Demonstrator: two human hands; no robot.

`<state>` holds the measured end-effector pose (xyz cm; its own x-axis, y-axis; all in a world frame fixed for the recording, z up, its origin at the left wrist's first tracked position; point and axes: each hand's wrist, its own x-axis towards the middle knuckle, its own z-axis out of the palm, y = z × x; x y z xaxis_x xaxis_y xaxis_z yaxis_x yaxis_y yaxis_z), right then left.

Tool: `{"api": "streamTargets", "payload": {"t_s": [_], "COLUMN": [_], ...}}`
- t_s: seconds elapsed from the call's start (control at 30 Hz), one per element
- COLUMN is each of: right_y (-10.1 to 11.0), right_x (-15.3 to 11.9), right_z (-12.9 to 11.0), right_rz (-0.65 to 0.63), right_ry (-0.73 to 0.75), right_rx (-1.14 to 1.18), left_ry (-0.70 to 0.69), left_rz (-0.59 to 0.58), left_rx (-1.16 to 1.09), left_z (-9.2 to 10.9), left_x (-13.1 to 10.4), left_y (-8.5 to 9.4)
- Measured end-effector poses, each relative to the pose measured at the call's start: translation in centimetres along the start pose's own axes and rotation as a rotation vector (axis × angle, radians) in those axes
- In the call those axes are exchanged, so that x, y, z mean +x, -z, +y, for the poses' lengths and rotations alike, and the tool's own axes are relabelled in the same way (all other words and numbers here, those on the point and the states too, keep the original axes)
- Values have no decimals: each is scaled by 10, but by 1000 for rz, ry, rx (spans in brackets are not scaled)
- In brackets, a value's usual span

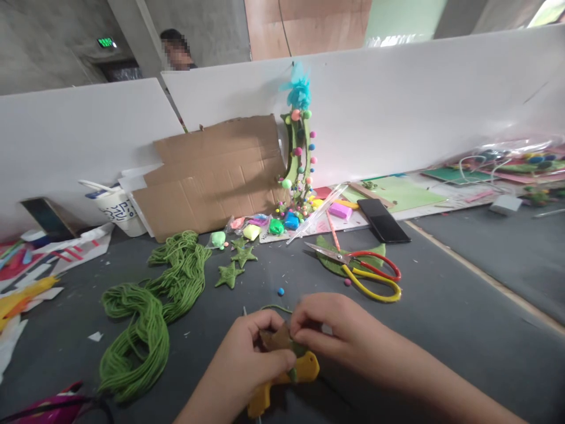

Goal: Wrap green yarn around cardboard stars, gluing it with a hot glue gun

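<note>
My left hand (249,356) is closed on a small brown cardboard star (278,338), partly covered with green yarn. Pinched together at the star's right edge, the fingertips of my right hand (329,324) grip green yarn, though the exact grip is hidden. A loose strand of it trails on the table just behind my hands. Under them lies a yellow hot glue gun (306,368), partly covered by my left hand. Ahead are finished-looking green yarn stars (229,275) and a small blue pom-pom (281,291).
A green yarn skein (136,347) lies left. Red-and-yellow-handled scissors (353,262) rest on green felt (326,247), near a black phone (383,221). Behind stand cardboard (212,176), a pom-pom-trimmed decoration (300,147) and a white partition (397,112). A person (176,50) is beyond it.
</note>
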<state>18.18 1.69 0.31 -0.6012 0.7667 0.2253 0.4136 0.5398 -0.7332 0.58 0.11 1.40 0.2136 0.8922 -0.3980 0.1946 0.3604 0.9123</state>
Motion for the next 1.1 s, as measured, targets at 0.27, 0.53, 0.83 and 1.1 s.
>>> {"api": "streamTargets", "payload": {"t_s": [0.27,0.53,0.83,1.1], "right_y": [-3,-15,-4,-18], "right_x": [3,9,1,6], "right_z": [4,3,-2,-4], "right_rz": [-39,71,26,281], "right_ry": [-360,-339,-278,-295], "right_rx": [816,791,690,446], "left_ry": [-49,-246,-405,-83], "left_rz": [-54,59,-25,-29], "left_rx": [-280,-198,-53,-524], "left_z": [-2,-3,-5,-11], "left_x": [-5,-3,-5,-3], "left_y": [1,-1,6,-1]}}
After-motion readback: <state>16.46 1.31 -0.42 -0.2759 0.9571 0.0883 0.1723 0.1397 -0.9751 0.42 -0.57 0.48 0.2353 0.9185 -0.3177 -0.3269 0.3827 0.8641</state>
